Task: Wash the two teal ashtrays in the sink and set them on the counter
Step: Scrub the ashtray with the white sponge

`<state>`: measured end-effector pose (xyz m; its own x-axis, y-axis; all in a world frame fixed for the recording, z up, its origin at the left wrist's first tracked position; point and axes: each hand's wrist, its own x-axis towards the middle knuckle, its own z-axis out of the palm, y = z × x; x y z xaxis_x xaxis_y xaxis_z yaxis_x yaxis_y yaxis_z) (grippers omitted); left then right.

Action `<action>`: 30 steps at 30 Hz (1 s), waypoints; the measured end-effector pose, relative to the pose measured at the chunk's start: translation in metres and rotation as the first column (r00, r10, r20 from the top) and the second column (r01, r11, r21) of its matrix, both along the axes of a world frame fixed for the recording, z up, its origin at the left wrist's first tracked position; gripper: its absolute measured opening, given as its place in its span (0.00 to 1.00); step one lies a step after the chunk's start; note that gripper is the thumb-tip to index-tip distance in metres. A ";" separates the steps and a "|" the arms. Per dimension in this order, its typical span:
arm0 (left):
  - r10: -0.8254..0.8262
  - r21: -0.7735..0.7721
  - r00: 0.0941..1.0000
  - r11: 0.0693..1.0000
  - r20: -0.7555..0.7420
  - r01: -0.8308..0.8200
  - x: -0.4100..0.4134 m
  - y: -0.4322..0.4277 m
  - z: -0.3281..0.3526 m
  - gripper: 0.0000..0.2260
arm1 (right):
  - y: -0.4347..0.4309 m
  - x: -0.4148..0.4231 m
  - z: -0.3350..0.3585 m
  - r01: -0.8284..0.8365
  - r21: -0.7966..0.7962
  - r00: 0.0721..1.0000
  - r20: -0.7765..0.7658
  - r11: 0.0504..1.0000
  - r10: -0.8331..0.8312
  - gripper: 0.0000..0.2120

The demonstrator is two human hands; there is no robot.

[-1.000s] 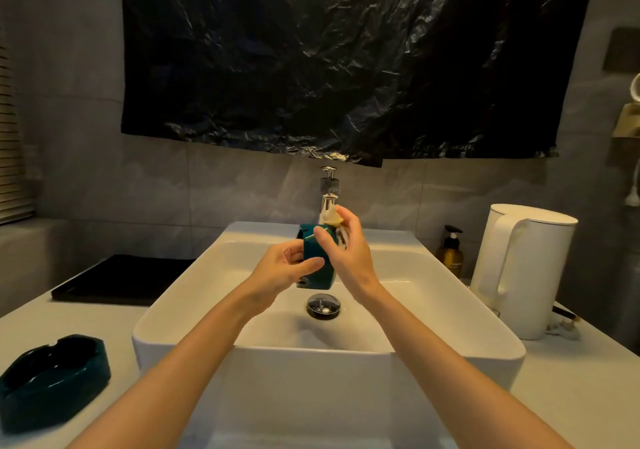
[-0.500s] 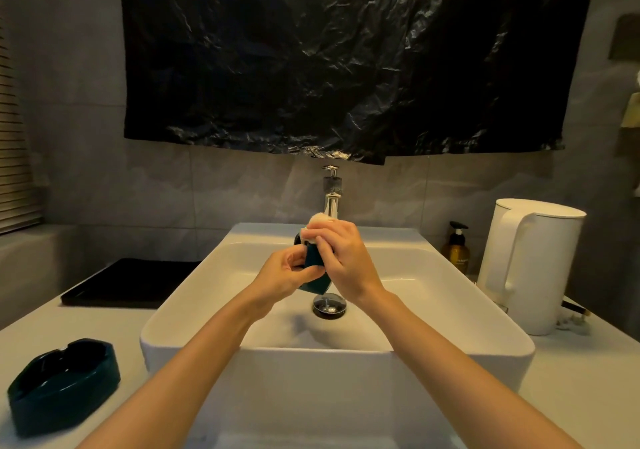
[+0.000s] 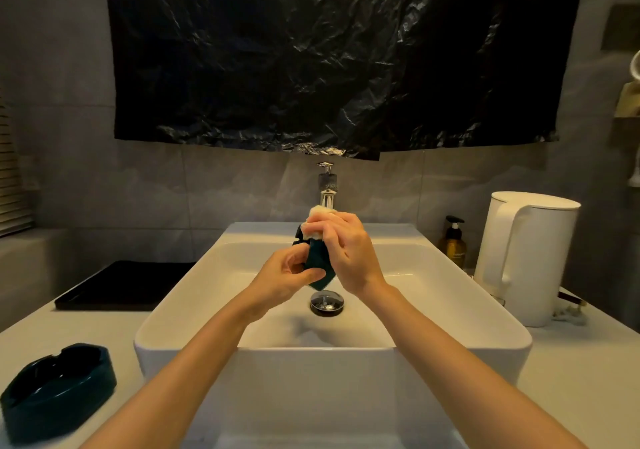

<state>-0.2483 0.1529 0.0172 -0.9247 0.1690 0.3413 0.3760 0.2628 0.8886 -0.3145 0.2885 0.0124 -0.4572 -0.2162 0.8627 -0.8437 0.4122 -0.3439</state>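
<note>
Lower left of frame: dark teal glazed ashtray with notched rim (image 3: 57,389), open side up on the pale matt worktop (image 3: 86,327), well apart from the hands; whether it has been washed cannot be told. Centre: white rectangular ceramic sink (image 3: 450,341), smooth and thick-rimmed, standing on the worktop. Over its bowl the left hand (image 3: 287,277) grips the lower edge of the second teal ashtray (image 3: 318,261), held on edge above the round chrome drain plug (image 3: 327,302). The right hand (image 3: 346,254) is curled round a pale yellow soft sponge (image 3: 317,222), pressed to the ashtray's upper part. Step in hand, by judgement: scrubbing this ashtray. The next move likely calls for a rinse, then a firm hold on the wet, slippery glaze to carry it to the worktop. Left, mid-distance: flat black rectangular tray (image 3: 128,286). Right: amber pump bottle (image 3: 454,244) and tall white plastic kettle (image 3: 526,258). Behind the sink: chrome tap (image 3: 327,189); running water cannot be made out. Upper frame: crinkled glossy black plastic sheet (image 3: 329,57) on a grey tiled wall.
</note>
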 end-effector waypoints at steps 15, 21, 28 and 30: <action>-0.052 -0.063 0.998 0.997 -0.028 0.050 0.004 0.003 0.001 0.12 | 0.023 0.000 0.022 -0.153 -0.565 0.010 0.819 0.811 0.573 0.33; -0.046 -0.101 0.998 0.994 -0.038 0.042 0.002 0.002 -0.001 0.12 | 0.024 0.002 0.021 -0.178 -0.562 0.005 0.820 0.808 0.572 0.30; 0.009 0.085 0.999 0.996 0.031 -0.012 -0.001 0.003 0.007 0.11 | 0.007 0.001 0.015 -0.168 -0.453 0.446 0.757 0.876 0.477 0.23; -0.007 0.173 0.999 0.985 0.045 -0.001 -0.003 0.001 0.007 0.09 | 0.005 0.004 0.014 -0.213 -0.435 0.513 0.713 0.875 0.479 0.25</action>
